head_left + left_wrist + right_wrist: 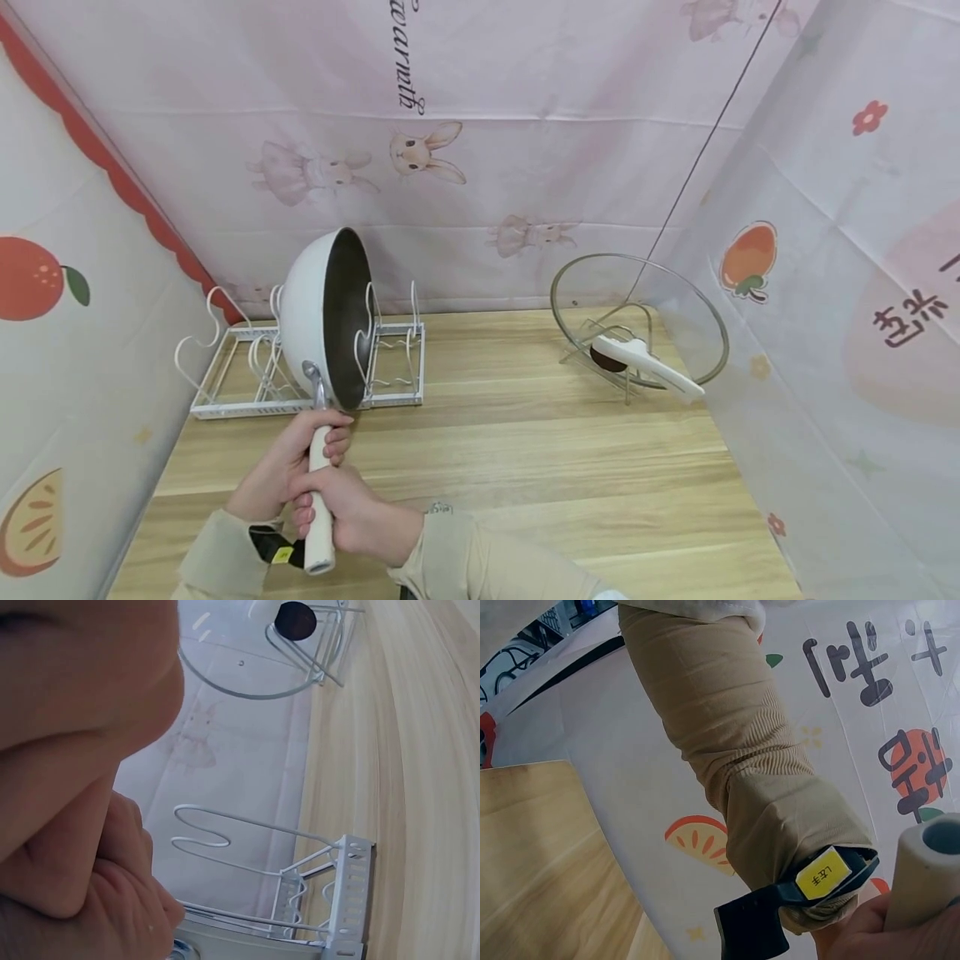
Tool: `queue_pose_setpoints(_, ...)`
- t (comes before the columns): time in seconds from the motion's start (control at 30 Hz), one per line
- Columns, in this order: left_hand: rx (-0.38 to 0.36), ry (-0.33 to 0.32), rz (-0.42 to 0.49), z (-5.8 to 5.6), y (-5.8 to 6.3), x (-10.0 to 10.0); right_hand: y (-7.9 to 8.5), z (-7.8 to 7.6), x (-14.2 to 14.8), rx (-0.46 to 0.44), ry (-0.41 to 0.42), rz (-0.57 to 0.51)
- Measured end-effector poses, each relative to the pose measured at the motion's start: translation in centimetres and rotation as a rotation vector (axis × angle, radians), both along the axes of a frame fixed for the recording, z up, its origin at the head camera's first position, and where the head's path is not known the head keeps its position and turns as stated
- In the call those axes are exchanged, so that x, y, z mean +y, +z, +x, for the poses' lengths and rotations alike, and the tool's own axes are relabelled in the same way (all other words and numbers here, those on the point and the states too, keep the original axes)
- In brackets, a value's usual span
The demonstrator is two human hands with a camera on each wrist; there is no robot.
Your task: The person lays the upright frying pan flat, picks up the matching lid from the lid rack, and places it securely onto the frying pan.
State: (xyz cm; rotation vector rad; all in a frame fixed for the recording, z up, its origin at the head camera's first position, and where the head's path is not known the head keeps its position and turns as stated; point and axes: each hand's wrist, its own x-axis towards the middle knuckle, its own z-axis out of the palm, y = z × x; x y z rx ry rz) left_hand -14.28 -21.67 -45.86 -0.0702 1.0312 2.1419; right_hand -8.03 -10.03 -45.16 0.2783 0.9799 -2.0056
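A white frying pan (303, 308) with a dark inside stands on its edge among the wire dividers of a white rack (393, 400), its handle toward me. My left hand (300, 446) grips the handle close to the pan. Lower on the same handle, my right hand (341, 504) is wrapped round it, touching the left one. In the right wrist view the cream handle end (922, 877) sticks out past the right hand (900, 937). The left wrist view has the left hand (82, 690) large in front, hiding most of the pan.
To the right, a glass lid (716, 317) with a white handle (648, 362) leans on a small wire stand (626, 387). Patterned cloth walls (480, 108) close off the back and both sides of the wooden table (540, 467).
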Motion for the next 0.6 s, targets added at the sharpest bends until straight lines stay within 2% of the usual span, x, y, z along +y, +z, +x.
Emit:
queue_pose_setpoints(0.3,0.001,0.048,-0.198,0.42,0.49,0.42,-0.09,0.04,-0.05,0.035,-0.005,0.016)
queue_pose_setpoints(0.6,-0.029,0.077,-0.249,0.50,0.54,0.81,-0.42,0.26,-0.38,0.067,-0.056,0.048)
